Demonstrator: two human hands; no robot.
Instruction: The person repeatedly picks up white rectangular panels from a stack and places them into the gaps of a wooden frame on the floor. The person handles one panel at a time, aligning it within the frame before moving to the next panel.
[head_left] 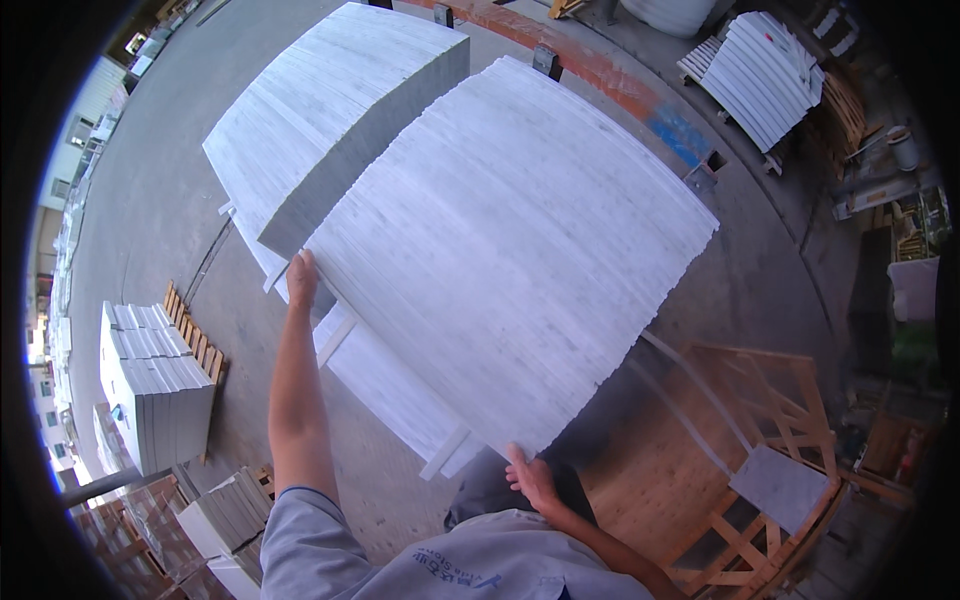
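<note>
A worker steadies the nearest slab [510, 250] in a tall stack of white stone — left hand [301, 278] gripping its far left edge, fingers curled over it, right hand [532, 480] spread flat against the near corner. A second stack [330, 110] stands behind; a wooden crate [770, 470] sits at right.

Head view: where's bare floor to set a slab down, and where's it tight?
Bare concrete floor left of the slab stacks, beyond the tile pallet. Tight near the right hand: wooden crate. Left hand grips the stack's corner; packed boxes lower left.
</note>
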